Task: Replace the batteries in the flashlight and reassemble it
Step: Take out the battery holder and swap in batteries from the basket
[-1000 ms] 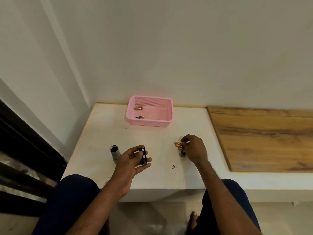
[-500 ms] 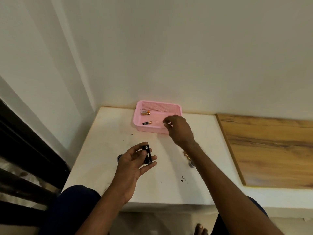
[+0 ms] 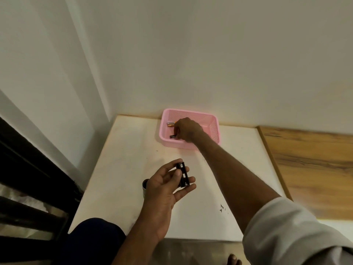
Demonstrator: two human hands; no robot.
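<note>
My left hand [image 3: 168,185] holds a black battery holder [image 3: 183,175] above the white table, thumb across it and fingers curled under it. My right hand [image 3: 188,131] reaches into the pink basket [image 3: 214,129] at the back. Its fingertips curl down and pinch the right end of a small dark-tipped battery [image 3: 172,136] lying in the basket. A second, orange battery [image 3: 170,123] lies just beyond, by the basket's far left wall. The grey flashlight body [image 3: 144,186] stands on the table, mostly hidden behind my left hand.
The white table [image 3: 124,169] sits in a wall corner. A wooden board [image 3: 309,165] adjoins it on the right. Dark railings run along the left. My knees are at the table's front edge, and small dark specks [image 3: 222,207] mark the tabletop.
My right hand left the batteries on the table, crossed to the pink basket and lowered its fingers onto a battery there. The left hand kept hold of the battery holder.
</note>
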